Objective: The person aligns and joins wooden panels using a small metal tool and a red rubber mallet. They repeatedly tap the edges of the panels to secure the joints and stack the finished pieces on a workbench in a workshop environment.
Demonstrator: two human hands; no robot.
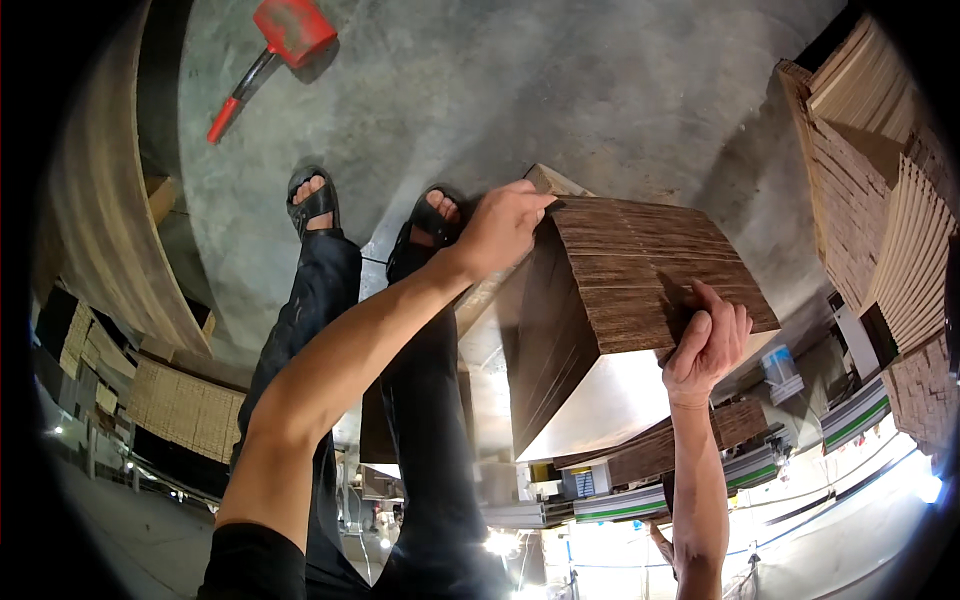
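A block-like stack of dark brown wood-grain panels (640,250) stands in front of me, right of my legs. Thin lines run across its top and left side, and its near face looks pale and shiny. My left hand (505,225) is closed at the far left top corner, thumb and fingers pinched on the edge there. On the near right part of the top, my right hand (708,340) is closed too, its fingers curled against the panel edge. Pale raw wood (555,181) shows just beyond the left hand.
A red mallet (295,32) lies on the grey concrete floor at far left. Tall board stacks (840,180) stand at right, and a long curved-looking panel (130,180) at left. A white and blue bucket (780,370) is beyond the right hand. My sandalled feet (313,200) are beside the stack.
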